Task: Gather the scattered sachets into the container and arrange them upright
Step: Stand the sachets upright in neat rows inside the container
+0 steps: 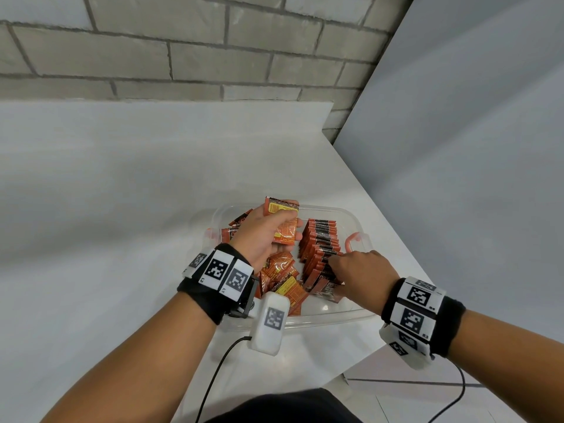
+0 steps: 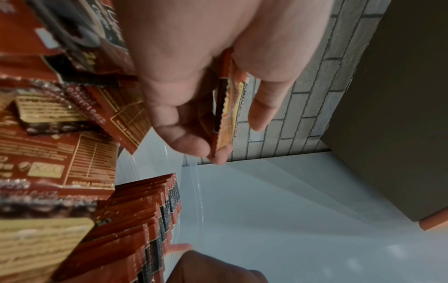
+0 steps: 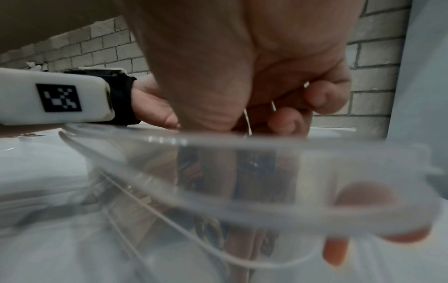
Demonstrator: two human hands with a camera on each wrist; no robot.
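A clear plastic container (image 1: pixel 354 312) with orange handles sits on the white table. My left hand (image 1: pixel 290 230) hovers over its far left side and pinches a small stack of orange sachets (image 1: pixel 282 219) between thumb and fingers (image 2: pixel 259 118); the stack (image 2: pixel 226 114) is edge-on in the left wrist view. A row of upright sachets (image 1: pixel 320 242) fills the right half, also visible as a row (image 2: pixel 155 220) in the left wrist view. My right hand (image 1: pixel 338 261) reaches into the near end of that row with curled fingers (image 3: pixel 322 99); its fingertips are hidden among the packets. Loose sachets (image 1: pixel 280 279) lie flat at the near left.
The table's right edge (image 1: pixel 381 209) runs close beside the container, with a grey panel beyond. A brick wall (image 1: pixel 183 56) stands behind. The blurred container rim (image 3: pixel 266 145) fills the right wrist view. Cables hang from both wrist cameras near the front table edge.
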